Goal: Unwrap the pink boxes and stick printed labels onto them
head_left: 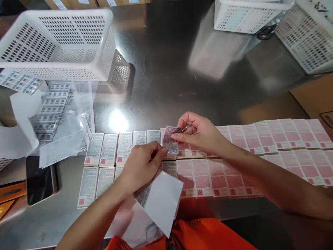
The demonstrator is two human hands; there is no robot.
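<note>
Two rows of flat pink boxes (260, 152) lie side by side on a steel table (169, 76). Those at the left (109, 149) carry white printed labels. My right hand (197, 133) pinches a printed label (170, 140) by its top edge and holds it over a box in the far row. My left hand (142, 165) grips the same label's lower left corner and also holds a white backing sheet (162, 201) that hangs toward me.
An upturned white plastic basket (59, 45) stands at the far left over sheets of blue-printed labels (52, 107) in clear wrap. Two more white baskets (249, 14) sit at the far right. A dark phone (39, 180) lies at the left edge. A cardboard box (317, 97) is at right.
</note>
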